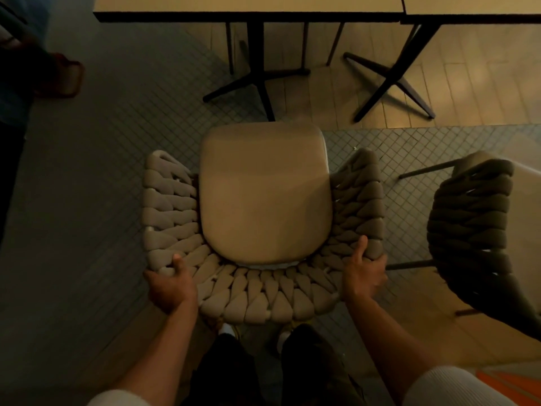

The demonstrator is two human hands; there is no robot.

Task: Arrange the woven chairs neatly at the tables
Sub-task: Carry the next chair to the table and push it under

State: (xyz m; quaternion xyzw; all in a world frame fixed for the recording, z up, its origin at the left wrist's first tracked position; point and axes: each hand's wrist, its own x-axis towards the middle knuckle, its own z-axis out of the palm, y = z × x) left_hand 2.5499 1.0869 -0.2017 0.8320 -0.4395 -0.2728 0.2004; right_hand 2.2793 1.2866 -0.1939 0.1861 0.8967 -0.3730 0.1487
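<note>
Dimly lit | both hands, left hand point(171, 288) and right hand point(363, 275), grip woven chair point(263, 300) | mesh-patterned floor point(117, 136) | table point(248, 7) ahead

Left hand point(171, 288) and right hand point(363, 273) grip the curved back of the woven chair point(263, 300), one per corner. Cushion point(265, 194) faces the left table point(248, 8), chair short of it. Second woven chair point(474, 230) just right, darker, probably shadow.
</note>
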